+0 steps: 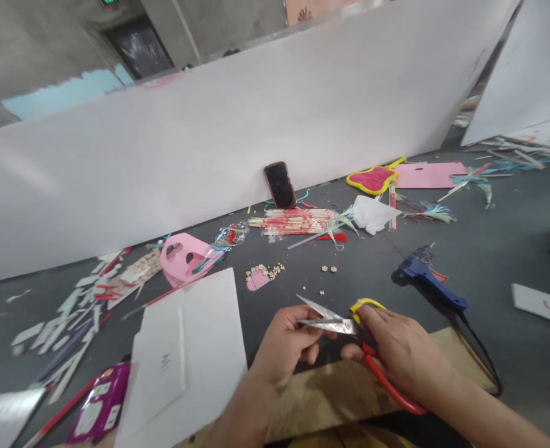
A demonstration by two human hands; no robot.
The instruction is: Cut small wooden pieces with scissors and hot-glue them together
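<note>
My right hand [399,345] grips a pair of scissors [347,325] by the handle loops, one yellow and one red. The blades stand apart and point left, over the fingertips of my left hand [287,345]. Those left fingers are pinched together right at the blades. Whatever they hold is too small or hidden to make out. Just beyond the blades, small flower-shaped wooden beads [329,269] lie on the dark table. More tiny beads [272,270] are scattered around a pink piece [258,280] a little to the left.
A blue glue gun [427,277] lies on the right, its cord trailing toward me. White sheets [200,348] and a purple packet [100,404] are on the left. Wrapped sticks [298,222] and a leaning phone [280,185] stand before a white partition [237,137]. Brown cardboard [340,395] lies beneath my hands.
</note>
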